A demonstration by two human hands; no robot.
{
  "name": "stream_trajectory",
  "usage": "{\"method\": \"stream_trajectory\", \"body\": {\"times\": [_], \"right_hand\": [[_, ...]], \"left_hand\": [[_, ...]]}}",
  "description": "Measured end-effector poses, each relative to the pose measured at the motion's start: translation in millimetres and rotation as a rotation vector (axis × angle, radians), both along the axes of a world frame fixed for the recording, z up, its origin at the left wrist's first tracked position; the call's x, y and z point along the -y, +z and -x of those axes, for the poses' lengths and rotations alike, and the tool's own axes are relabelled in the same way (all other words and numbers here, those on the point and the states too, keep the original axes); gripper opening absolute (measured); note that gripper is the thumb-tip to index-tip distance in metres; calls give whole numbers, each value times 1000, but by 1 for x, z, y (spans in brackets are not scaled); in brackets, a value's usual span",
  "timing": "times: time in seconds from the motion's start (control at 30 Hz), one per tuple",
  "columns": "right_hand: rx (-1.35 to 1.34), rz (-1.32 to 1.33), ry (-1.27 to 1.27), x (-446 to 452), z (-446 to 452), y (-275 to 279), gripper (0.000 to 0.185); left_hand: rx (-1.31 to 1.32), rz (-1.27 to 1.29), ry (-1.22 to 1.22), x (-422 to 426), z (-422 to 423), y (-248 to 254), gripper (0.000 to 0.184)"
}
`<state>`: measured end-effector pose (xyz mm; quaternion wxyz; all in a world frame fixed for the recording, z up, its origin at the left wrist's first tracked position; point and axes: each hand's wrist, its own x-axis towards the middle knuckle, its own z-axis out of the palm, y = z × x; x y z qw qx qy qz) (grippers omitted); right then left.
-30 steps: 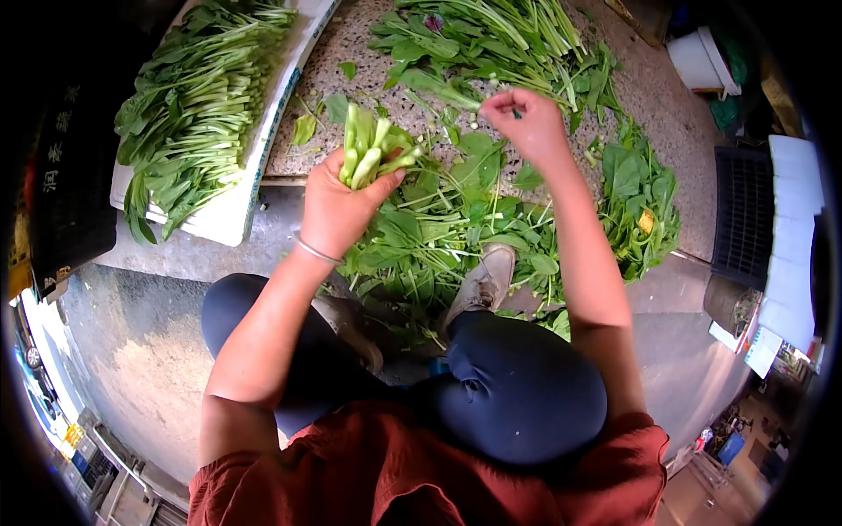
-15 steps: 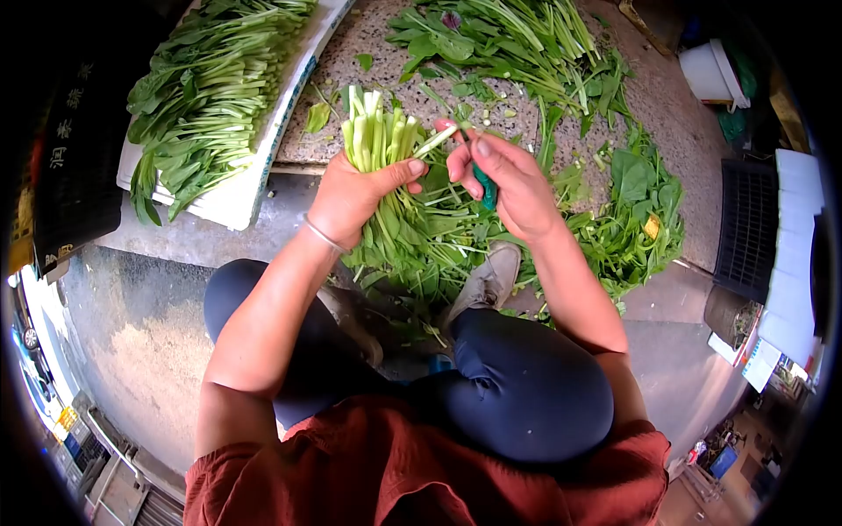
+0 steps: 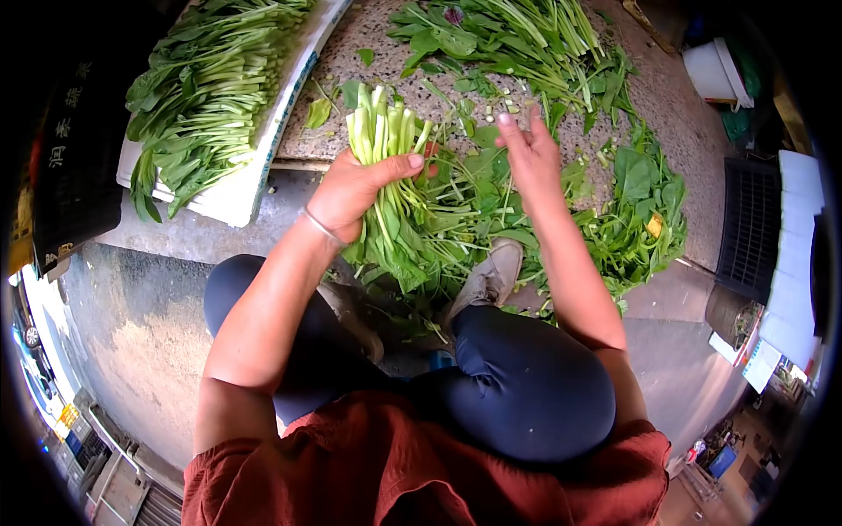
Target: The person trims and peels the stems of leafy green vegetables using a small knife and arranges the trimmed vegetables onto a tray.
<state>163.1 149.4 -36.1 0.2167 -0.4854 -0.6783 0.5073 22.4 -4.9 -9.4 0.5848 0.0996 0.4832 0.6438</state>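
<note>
A bunch of leafy greens is gripped in my left hand, with pale cut stem ends up and leaves hanging down. My thumb lies across the front of its stems. To the right, my right hand reaches over loose greens at the edge of the speckled slab. Its thumb and a finger are stretched out and apart; the other fingers are hidden. No knife shows in or beside this hand now.
Bunched greens lie in rows on a white board at the left. More loose greens are heaped at the back. A white bucket and a black crate stand right. My shoe is below the slab edge.
My right hand has moved right and forward, away from the bunch. The green-handled knife seen in it before is out of sight. The single stem sticking out beside the bunch is gone.
</note>
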Motion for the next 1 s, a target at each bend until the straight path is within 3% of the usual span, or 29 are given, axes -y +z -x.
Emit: {"method": "stream_trajectory", "body": {"times": [0.07,0.13,0.17,0.27,0.33,0.4,0.43,0.47,0.53,0.57,0.6,0.67,0.7,0.73,0.8,0.83,0.87,0.93,0.97,1.0], "right_hand": [[12,44,66,9,-2,14,44],[-298,45,307,26,6,27,45],[-276,213,394,32,7,41,36],[-397,251,369,38,14,33,27],[-381,336,191,32,15,29,19],[-359,203,66,22,9,22,17],[-444,-124,145,14,10,10,18],[-443,-124,146,6,-1,4,18],[-204,54,478,2,-13,28,22],[-265,572,443,-1,-19,45,20],[-263,572,441,-3,-19,37,20],[43,-179,485,-10,-15,17,19],[111,-350,441,-6,-13,21,25],[109,-351,443,-3,-11,33,25],[-181,483,402,5,-9,54,26],[-169,224,449,2,-6,39,25],[-168,221,445,-1,-7,33,25],[-54,-190,477,0,0,39,23],[-189,374,424,2,-5,49,23],[-189,383,421,3,-5,43,23]], "left_hand": [[1,11,-22,1,2,-2,34],[6,21,-49,1,-1,1,34],[-28,-22,-38,-1,-3,6,33],[-137,-23,-23,2,-5,0,33],[-209,17,-14,2,-3,-1,32],[-205,40,30,3,-1,-1,32],[-262,46,41,4,0,-2,30],[-261,46,42,4,0,-4,30],[-274,21,56,5,0,-8,27],[-272,23,53,5,0,-8,27],[-258,33,39,5,0,-8,25],[-243,41,25,3,-1,-4,24],[-205,53,17,2,-2,0,22],[-169,64,12,1,-2,4,22],[-95,93,39,1,-2,10,23],[-20,113,64,0,-2,11,24],[-20,110,60,-1,-2,9,24],[74,125,36,-1,2,9,31],[69,116,52,0,0,10,31],[71,124,50,2,-2,10,31]]}}
